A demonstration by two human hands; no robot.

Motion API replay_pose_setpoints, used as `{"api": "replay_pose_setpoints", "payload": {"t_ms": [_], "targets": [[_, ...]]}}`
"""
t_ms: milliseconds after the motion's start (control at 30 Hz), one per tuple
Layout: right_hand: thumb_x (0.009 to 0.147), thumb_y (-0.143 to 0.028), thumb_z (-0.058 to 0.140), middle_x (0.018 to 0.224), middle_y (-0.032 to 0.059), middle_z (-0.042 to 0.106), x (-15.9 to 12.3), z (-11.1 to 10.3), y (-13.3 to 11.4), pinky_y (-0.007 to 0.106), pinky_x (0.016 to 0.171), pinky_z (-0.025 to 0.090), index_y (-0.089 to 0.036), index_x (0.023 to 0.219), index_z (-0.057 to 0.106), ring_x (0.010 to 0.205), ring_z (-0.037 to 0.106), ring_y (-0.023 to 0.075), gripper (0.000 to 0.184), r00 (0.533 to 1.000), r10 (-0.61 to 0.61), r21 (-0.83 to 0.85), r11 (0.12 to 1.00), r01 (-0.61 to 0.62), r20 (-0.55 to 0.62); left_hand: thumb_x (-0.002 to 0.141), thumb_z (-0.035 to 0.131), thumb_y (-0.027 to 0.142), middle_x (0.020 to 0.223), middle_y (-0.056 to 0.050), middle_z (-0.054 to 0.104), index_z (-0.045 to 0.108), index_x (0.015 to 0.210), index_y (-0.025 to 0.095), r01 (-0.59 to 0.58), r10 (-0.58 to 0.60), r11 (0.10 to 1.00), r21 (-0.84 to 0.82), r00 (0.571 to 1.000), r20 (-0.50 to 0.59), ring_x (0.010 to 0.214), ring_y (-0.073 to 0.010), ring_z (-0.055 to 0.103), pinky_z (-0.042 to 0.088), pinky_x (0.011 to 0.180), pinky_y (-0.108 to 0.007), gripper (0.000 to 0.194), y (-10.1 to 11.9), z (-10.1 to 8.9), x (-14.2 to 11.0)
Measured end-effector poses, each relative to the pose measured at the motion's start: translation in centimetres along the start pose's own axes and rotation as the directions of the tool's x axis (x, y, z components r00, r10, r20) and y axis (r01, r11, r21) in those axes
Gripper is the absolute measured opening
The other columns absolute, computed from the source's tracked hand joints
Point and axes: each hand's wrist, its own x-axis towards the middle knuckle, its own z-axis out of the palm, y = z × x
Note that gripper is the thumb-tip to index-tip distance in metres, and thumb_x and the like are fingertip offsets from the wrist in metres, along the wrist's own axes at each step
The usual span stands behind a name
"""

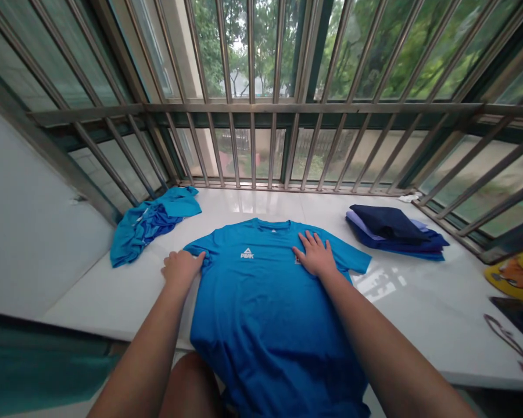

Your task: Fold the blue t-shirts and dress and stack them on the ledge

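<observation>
A blue short-sleeved T-shirt (261, 290) with a white PEAK logo lies front up on the white ledge, collar toward the window. Its lower part hangs over the near edge toward my lap. At the sleeve on the left, my left hand (182, 268) has its fingers curled and its thumb against the cloth, closed on the sleeve's hem. My right hand (316, 254) rests flat on the upper right chest, fingers spread, and covers part of a small mark there.
A crumpled heap of blue clothes (152, 223) lies at the left by the wall. Folded dark and purple garments (392, 226) are stacked at the right. Farther right are a yellow patterned object (516, 276) and a thin dark cord (505, 337). Metal bars (253, 108) line the window behind.
</observation>
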Motion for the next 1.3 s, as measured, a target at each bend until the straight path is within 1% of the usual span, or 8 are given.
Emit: {"api": "replay_pose_setpoints", "payload": {"t_ms": [100, 233, 467, 700, 767, 867, 933, 1300], "targets": [[0.108, -0.075, 0.022, 0.184, 0.0033, 0.016, -0.1, -0.1, -0.1, 0.066, 0.134, 0.010, -0.033, 0.176, 0.026, 0.170, 0.014, 0.0312, 0.080, 1.000, 0.005, 0.004, 1.000, -0.005, 0.004, 0.095, 0.061, 0.045, 0.090, -0.018, 0.080, 0.078, 0.086, 0.019, -0.131, 0.136, 0.991, -0.041, 0.981, 0.138, 0.097, -0.0379, 0.077, 0.057, 0.081, -0.042, 0.032, 0.0, -0.8, 0.8], [0.108, -0.075, 0.022, 0.184, 0.0041, 0.016, 0.0, -0.1, -0.1, 0.066, 0.134, 0.011, -0.033, 0.176, 0.026, 0.169, 0.014, 0.0317, 0.079, 1.000, 0.007, -0.008, 1.000, -0.007, 0.004, 0.110, 0.035, 0.039, 0.104, -0.014, 0.081, 0.073, 0.106, 0.021, -0.222, 0.226, 0.970, -0.101, 0.974, 0.028, 0.102, -0.0304, 0.077, 0.054, 0.082, -0.036, 0.042, 3.2, -2.2, 0.1], [0.108, -0.075, 0.022, 0.184, 0.0033, 0.018, 0.1, 0.3, 0.1, 0.066, 0.133, 0.012, -0.034, 0.175, 0.027, 0.169, 0.015, 0.0313, 0.079, 1.000, -0.003, -0.011, 1.000, 0.003, -0.020, 0.095, 0.055, 0.072, 0.122, -0.034, 0.072, 0.071, 0.114, 0.007, -0.135, 0.137, 0.990, 0.038, 0.989, -0.053, 0.113, -0.0486, 0.070, 0.054, 0.088, -0.051, 0.070, 2.1, -1.3, -2.3], [0.108, -0.075, 0.023, 0.183, 0.0041, 0.020, 0.1, 0.3, 0.1, 0.066, 0.133, 0.013, -0.033, 0.175, 0.029, 0.169, 0.017, 0.0318, 0.079, 1.000, -0.003, -0.001, 1.000, 0.003, -0.029, 0.110, 0.032, 0.044, 0.098, -0.016, 0.078, 0.071, 0.105, 0.021, -0.236, 0.235, 0.970, -0.063, 0.972, -0.024, 0.096, -0.0348, 0.075, 0.055, 0.081, -0.043, 0.046, 2.2, -0.7, -2.0], [0.108, -0.074, 0.023, 0.183, 0.0051, 0.020, 0.1, 0.2, 0.1, 0.066, 0.133, 0.013, -0.033, 0.175, 0.029, 0.169, 0.017, 0.0323, 0.078, 1.000, -0.005, -0.007, 1.000, 0.004, -0.028, 0.111, 0.032, 0.045, 0.111, -0.017, 0.077, 0.069, 0.108, 0.022, -0.433, 0.419, 0.894, -0.117, 0.899, -0.125, 0.109, -0.0344, 0.073, 0.056, 0.093, -0.046, 0.044, 2.9, -0.5, -3.2], [0.109, -0.073, 0.022, 0.183, 0.0052, 0.020, 0.0, 0.1, 0.0, 0.066, 0.133, 0.013, -0.032, 0.175, 0.030, 0.169, 0.017, 0.0324, 0.078, 1.000, -0.003, -0.013, 1.000, 0.002, -0.025, 0.106, 0.054, 0.050, 0.144, -0.017, 0.070, 0.070, 0.116, 0.023, -0.803, 0.786, 0.566, -0.186, 0.594, -0.171, 0.138, -0.0355, 0.063, 0.048, 0.117, -0.053, 0.033, 2.2, 0.7, -4.6], [0.109, -0.073, 0.022, 0.183, 0.0048, 0.020, 0.0, 0.1, -0.1, 0.066, 0.133, 0.014, -0.032, 0.175, 0.030, 0.169, 0.017, 0.0322, 0.078, 1.000, -0.004, -0.013, 1.000, 0.003, -0.022, 0.098, 0.069, 0.055, 0.157, -0.015, 0.062, 0.066, 0.136, 0.024, -0.863, 0.864, 0.441, -0.248, 0.482, -0.142, 0.146, -0.0362, 0.057, 0.045, 0.123, -0.055, 0.049, 0.6, 1.7, -4.5], [0.113, -0.050, 0.034, 0.177, 0.0162, 0.036, -0.5, -2.5, -2.6, 0.073, 0.129, 0.016, -0.020, 0.159, 0.057, 0.163, 0.027, 0.0410, 0.059, 0.995, -0.051, -0.094, 0.995, 0.043, -0.084, 0.094, 0.062, 0.039, 0.130, -0.010, 0.078, 0.075, 0.121, 0.025, -0.729, 0.761, 0.488, -0.479, 0.625, -0.175, 0.124, -0.0297, 0.070, 0.054, 0.113, -0.048, 0.033, -4.1, 3.3, -1.8]]}}
